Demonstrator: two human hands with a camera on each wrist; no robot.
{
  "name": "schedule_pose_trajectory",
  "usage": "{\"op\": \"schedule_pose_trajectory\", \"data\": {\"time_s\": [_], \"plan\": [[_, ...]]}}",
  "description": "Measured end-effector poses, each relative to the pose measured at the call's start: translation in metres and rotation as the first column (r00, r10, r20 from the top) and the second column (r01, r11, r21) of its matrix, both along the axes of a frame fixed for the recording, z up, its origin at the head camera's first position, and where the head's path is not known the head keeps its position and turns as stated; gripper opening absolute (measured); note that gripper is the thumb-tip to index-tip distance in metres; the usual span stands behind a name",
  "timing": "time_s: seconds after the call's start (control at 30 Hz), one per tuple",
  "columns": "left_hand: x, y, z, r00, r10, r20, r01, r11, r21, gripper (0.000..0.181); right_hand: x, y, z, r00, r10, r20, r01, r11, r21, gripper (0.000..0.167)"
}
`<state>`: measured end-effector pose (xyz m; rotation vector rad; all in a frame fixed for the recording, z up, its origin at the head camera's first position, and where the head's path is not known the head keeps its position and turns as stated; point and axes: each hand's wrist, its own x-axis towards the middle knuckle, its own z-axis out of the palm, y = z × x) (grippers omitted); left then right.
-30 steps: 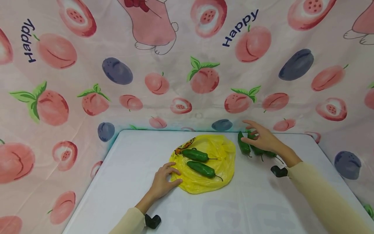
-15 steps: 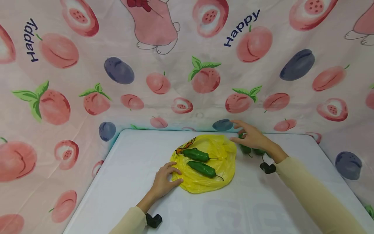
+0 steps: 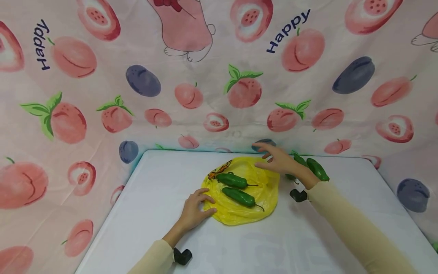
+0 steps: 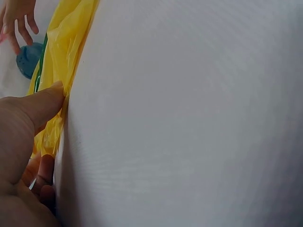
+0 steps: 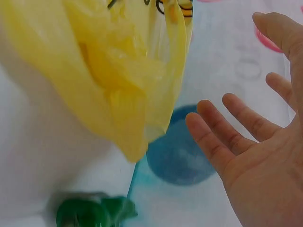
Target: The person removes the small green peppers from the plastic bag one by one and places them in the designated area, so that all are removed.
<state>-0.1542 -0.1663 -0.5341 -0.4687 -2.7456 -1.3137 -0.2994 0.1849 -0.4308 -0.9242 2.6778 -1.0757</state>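
Two green peppers (image 3: 238, 196) lie side by side on a yellow plastic bag (image 3: 236, 218) spread on the white table. My left hand (image 3: 192, 211) touches the bag's left edge, thumb and fingers apart; the left wrist view shows the thumb against the yellow plastic (image 4: 59, 56). Over the bag's upper right edge hovers my right hand (image 3: 280, 161), fingers spread and holding nothing. In the right wrist view the right hand (image 5: 265, 146) is beside the bag (image 5: 113, 71) without touching it. More peppers (image 3: 317, 169) lie behind the right forearm, partly hidden by it.
A white table (image 3: 154, 182) carries everything. Behind and beside it hangs a pink cloth (image 3: 205, 68) printed with peaches and plums. A black wrist piece (image 3: 183, 257) is at the left sleeve, another (image 3: 298, 195) at the right sleeve.
My right hand has moved left from above the peppers on the right to over the bag's edge, uncovering some peppers. My left hand has stayed at the bag. The head view has shifted slightly.
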Motion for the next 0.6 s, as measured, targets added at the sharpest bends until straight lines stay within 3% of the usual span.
{"op": "schedule_pose_trajectory", "data": {"time_s": [0.47, 0.6], "plan": [[-0.001, -0.001, 0.001, 0.999, 0.003, 0.034, -0.002, 1.000, -0.028, 0.019, 0.005, -0.040, -0.010, 0.990, 0.110, 0.094, -0.111, 0.994, 0.001, 0.069], [-0.001, -0.001, 0.001, 0.999, 0.000, 0.039, 0.001, 1.000, -0.031, 0.019, 0.006, -0.052, -0.014, 0.983, 0.144, 0.117, -0.150, 0.988, 0.044, 0.065]]}}
